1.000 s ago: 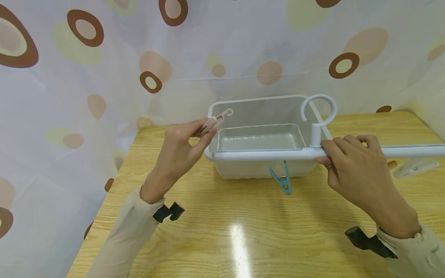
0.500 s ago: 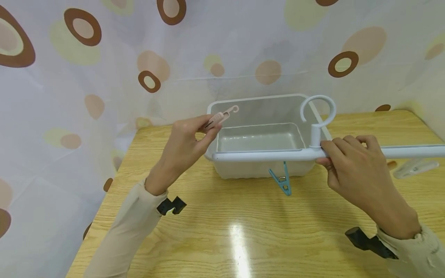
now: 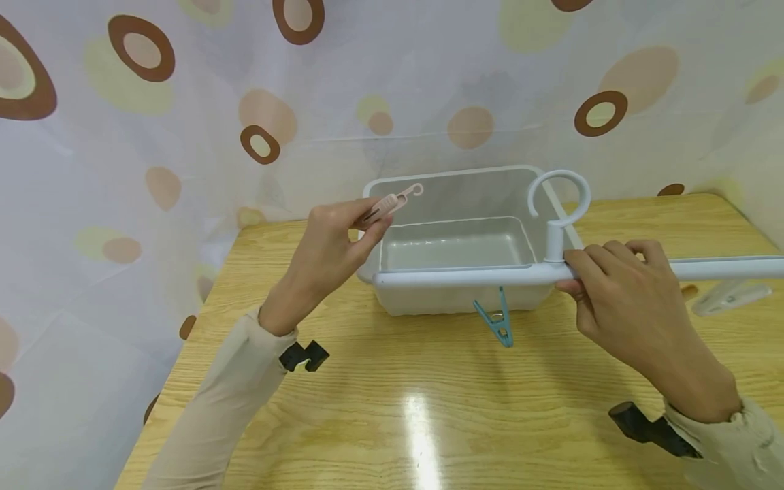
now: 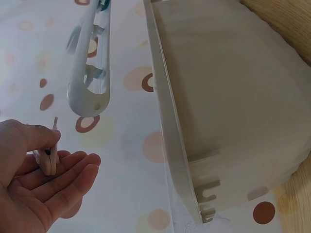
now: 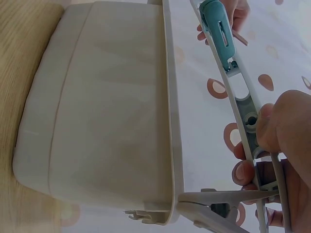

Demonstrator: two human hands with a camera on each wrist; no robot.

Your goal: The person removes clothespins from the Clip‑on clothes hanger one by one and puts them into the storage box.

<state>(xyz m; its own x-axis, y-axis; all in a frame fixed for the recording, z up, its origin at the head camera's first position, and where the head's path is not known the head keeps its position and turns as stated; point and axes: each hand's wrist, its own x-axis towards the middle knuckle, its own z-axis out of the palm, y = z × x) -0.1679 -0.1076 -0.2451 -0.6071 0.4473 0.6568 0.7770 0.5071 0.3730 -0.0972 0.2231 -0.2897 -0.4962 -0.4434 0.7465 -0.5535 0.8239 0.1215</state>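
Observation:
My left hand [image 3: 333, 241] pinches a pale pink clothespin [image 3: 388, 203] with a small hook at its tip. In the left wrist view, this clothespin [image 4: 47, 160] sits between thumb and fingers, below and apart from the bar's end. My right hand [image 3: 633, 306] grips a pale blue hanger bar [image 3: 465, 276] beside its round swivel hook [image 3: 584, 197]. Below the bar hangs a blue clothespin [image 3: 499, 327], left of the right hand. To that hand's right is a whitish clothespin [image 3: 731, 297], its grey-white body [image 5: 214, 199] also showing in the right wrist view.
Behind the bar, a grey-white plastic basin [image 3: 404, 303] stands on the wooden table [image 3: 355, 415]. A spotted cloth [image 3: 422, 82] hangs behind the table and at its left. Both wrists wear small black camera mounts.
My left hand has moved slightly right and up with the pink clothespin, over the basin's left rim. The right hand and hanger bar have stayed nearly still.

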